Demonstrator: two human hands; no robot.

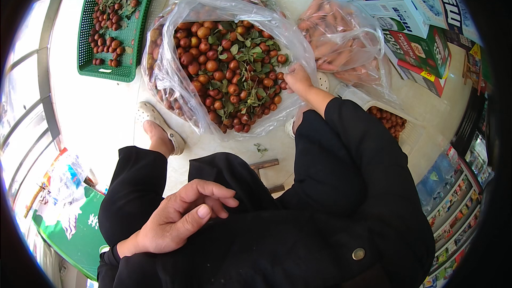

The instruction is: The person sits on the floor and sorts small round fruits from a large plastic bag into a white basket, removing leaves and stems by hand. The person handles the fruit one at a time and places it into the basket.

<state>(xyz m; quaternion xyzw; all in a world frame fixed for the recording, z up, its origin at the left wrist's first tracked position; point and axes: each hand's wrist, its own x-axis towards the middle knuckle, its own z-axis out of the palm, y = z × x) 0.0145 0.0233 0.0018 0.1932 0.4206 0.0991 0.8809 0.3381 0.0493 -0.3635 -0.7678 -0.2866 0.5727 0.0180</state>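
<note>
A large clear plastic bag point(164, 64) stands wide open on the floor before me, full of red-brown jujubes point(212, 66). Green leafy twigs point(252, 88) lie among the fruit, mostly towards the right side. My right hand point(298, 79) reaches to the bag's right inner side, its fingers curled beside the outermost jujubes; whether they pinch a fruit or the plastic is hidden. Over my lap rests my left hand point(180, 212), palm turned inward, fingers loosely bent and thumb apart, with nothing in it.
Left of the bag lies a green plastic crate point(136, 48) holding jujubes and leaves. Orange-brown root vegetables fill another clear bag point(340, 44) at right. Nearby are a white basket point(416, 132) with small reddish-brown items, stacked cartons point(404, 12), and a wooden stool point(264, 164) below me.
</note>
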